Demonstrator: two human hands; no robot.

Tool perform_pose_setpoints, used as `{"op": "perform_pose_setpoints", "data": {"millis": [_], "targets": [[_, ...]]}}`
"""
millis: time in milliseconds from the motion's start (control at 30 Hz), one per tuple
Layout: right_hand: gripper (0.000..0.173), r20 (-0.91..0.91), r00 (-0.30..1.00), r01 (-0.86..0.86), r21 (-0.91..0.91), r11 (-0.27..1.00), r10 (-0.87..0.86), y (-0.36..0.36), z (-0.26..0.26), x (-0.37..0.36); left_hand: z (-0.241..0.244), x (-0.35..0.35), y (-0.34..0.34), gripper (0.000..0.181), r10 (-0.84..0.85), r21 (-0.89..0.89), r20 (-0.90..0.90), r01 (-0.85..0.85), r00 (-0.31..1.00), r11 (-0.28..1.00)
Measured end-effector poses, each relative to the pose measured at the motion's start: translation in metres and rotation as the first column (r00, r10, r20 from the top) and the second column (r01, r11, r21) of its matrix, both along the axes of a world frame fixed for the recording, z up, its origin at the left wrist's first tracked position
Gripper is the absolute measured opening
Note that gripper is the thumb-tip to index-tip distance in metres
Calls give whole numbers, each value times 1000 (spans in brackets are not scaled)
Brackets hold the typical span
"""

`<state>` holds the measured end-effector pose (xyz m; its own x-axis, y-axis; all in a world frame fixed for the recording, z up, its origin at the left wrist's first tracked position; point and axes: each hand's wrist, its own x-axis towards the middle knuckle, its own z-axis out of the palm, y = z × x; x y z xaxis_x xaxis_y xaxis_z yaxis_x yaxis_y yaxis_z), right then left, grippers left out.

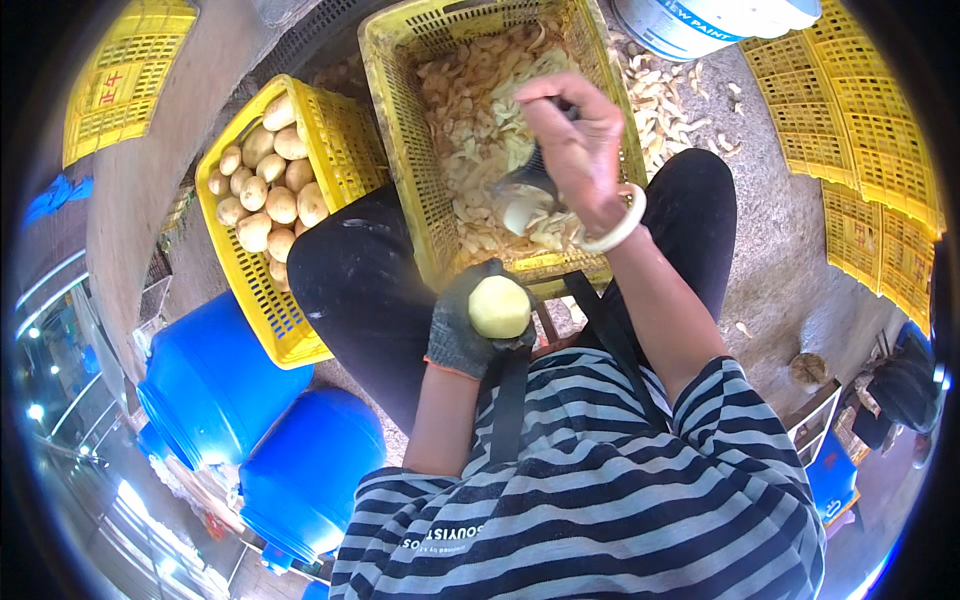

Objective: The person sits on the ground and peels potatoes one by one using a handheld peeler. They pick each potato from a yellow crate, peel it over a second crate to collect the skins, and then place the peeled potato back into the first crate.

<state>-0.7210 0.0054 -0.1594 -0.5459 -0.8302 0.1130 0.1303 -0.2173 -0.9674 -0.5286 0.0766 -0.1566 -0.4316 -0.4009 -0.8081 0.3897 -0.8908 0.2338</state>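
My left hand (466,324), in a dark grey knit glove, cups a peeled pale-yellow root vegetable (499,307) close to my lap. My bare right hand (576,135), with a pale bangle (634,217) at its wrist, is closed on a dark-handled tool (534,169). Motion blurs the tool's wide, shiny end, so its exact kind is unclear. Both tool and right hand are above a yellow plastic crate (495,15) between my knees. Inside lies a thick heap of peelings (472,127), browner at the far side and paler near the tool.
Left of my knee, a tilted yellow crate (341,124) holds several unpeeled round root vegetables (281,204). Two large blue plastic drums (225,375) lie behind it. A white paint bucket (690,30) stands at top right by scattered peelings (660,112). Yellow crates (847,112) are stacked at right.
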Motion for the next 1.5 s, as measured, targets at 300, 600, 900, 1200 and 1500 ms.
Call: {"op": "perform_pose_setpoints", "data": {"millis": [300, 600, 900, 1200, 1500], "targets": [[12, -214, 975, -27, 117, 993, 52, 14, -10, 20, 10, -9, -4, 26, -34, -23, 62, 35, 997, 999], [9, 112, 953, 234, 323, 917, -283, 30, -46, -53, -1, -3, -9, 52, 92, 86, -280, -71, 956, 994], [11, 410, 871, 113, 371, 922, -272, 43, -35, -44, 18, -6, -16, 64, 158, 86, -152, -146, 976, 985], [7, 351, 928, 59, 190, 980, -124, 50, -1, 30, 7, -15, -16, 55, 127, 80, -126, -118, 984, 990], [17, 369, 882, 132, 399, 907, -291, 31, -88, -43, 53, 31, -23, 41, 223, -134, -214, -255, 951, 958]]}}
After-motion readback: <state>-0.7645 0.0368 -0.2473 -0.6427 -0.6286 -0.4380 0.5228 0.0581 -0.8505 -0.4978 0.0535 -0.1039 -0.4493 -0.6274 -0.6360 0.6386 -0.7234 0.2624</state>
